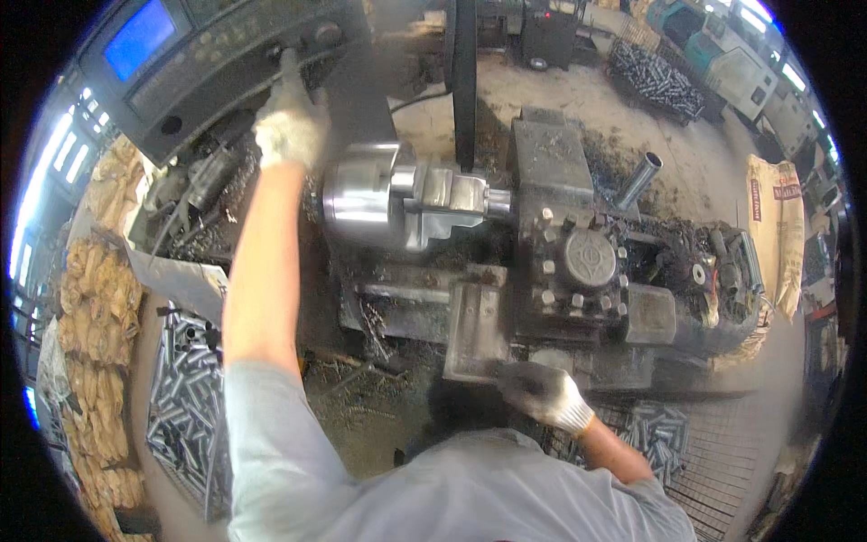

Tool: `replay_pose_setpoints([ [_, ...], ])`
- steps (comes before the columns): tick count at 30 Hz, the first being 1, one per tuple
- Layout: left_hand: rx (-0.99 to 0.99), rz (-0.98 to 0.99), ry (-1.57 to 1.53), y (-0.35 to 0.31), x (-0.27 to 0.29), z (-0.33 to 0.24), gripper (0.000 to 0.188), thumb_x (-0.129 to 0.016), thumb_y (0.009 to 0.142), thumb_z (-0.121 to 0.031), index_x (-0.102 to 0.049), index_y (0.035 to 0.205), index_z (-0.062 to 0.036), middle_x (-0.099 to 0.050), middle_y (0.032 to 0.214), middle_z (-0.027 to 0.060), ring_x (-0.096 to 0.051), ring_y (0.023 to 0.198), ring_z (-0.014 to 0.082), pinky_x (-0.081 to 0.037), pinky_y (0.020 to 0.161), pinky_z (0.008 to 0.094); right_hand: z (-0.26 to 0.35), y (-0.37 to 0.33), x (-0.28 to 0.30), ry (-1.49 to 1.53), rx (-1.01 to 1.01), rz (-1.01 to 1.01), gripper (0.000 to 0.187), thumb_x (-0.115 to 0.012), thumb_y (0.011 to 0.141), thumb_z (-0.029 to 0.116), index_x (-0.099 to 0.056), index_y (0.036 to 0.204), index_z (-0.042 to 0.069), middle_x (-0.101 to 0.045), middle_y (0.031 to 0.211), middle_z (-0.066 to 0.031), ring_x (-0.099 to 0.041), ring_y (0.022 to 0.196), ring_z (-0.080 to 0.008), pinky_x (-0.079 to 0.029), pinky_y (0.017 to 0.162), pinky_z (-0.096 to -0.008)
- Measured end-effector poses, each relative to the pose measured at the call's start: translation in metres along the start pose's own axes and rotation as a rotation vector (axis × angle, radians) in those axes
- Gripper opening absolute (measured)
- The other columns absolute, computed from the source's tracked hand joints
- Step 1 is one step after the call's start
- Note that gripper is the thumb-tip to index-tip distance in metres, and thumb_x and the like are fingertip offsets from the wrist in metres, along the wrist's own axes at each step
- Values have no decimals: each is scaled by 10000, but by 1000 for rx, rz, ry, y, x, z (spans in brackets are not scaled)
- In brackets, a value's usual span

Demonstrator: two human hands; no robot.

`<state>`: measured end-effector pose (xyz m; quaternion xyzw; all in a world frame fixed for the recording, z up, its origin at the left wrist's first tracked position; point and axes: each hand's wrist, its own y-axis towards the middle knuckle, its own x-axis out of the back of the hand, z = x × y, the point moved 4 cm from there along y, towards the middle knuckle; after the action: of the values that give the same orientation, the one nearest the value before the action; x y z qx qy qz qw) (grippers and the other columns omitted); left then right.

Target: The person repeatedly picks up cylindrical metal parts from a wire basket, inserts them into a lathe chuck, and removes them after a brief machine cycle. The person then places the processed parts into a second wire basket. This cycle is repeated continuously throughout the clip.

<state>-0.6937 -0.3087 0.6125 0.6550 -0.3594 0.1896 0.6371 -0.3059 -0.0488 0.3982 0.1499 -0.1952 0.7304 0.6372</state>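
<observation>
My left hand (293,126), in a pale work glove, reaches up to the machine's dark control panel (203,68). Its index finger is stretched out and meets the panel beside a round knob (327,34); nothing shows in the hand. My right hand (546,396), in a glove blackened at the fingers, is low by the lathe's carriage (477,334). Those fingers are dark and smeared, so what they touch or hold is unclear. Between the hands sits the shiny metal chuck (361,194), with stepped jaws (452,197) toward the square tool turret (578,262).
Metal chips (361,406) litter the machine bed. A wire basket of short metal tubes (190,397) stands at lower left, beside stacked brown sacks (95,334). More tubes (659,438) lie in a basket at lower right. An upright tube (639,181) stands behind the turret.
</observation>
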Motion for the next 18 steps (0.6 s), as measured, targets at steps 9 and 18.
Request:
replay_pose_setpoints([
  [9, 625, 902, -480, -551, 61, 95, 347, -711, 981, -361, -728, 1221, -110, -765, 1134, 197, -738, 1052, 385, -594, 913, 456, 13, 30, -135, -101, 175, 525, 375, -812, 927, 197, -738, 1249, 18, -807, 1063, -116, -773, 932, -197, -611, 872, -332],
  [18, 2195, -698, 845, -1241, 553, 32, 320, -541, 1054, -307, -732, 1018, -53, -732, 1028, 211, -726, 953, 355, -552, 809, 463, 36, -54, -449, -320, 303, 1193, 360, -789, 899, 142, -741, 1182, -75, -787, 962, -175, -762, 861, -216, -611, 738, -345],
])
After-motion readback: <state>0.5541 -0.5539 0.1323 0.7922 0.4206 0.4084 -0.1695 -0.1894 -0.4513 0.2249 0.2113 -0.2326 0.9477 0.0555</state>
